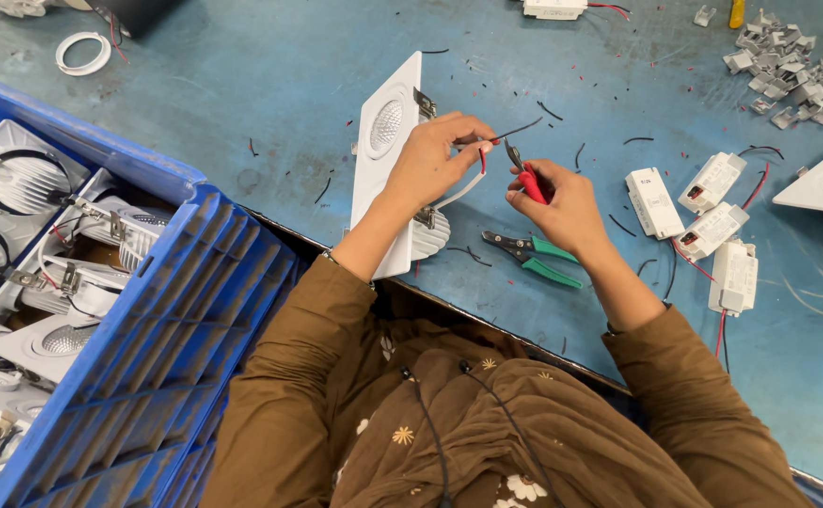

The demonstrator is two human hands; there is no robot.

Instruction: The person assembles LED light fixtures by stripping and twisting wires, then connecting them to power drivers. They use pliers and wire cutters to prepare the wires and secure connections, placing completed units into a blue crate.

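Wires (501,134) pinched in left hand (430,160) meet red-handled cutters (527,177) clenched in right hand (567,207).

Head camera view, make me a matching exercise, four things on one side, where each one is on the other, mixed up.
Things:
1. red cutters
2. green pliers
3. blue crate
4. grey clips

Places:
A. top right corner of the table
B. in the right hand
C. left of the person, full of lamps
D. lying on the table below the hands

Pairs: 1-B, 2-D, 3-C, 4-A
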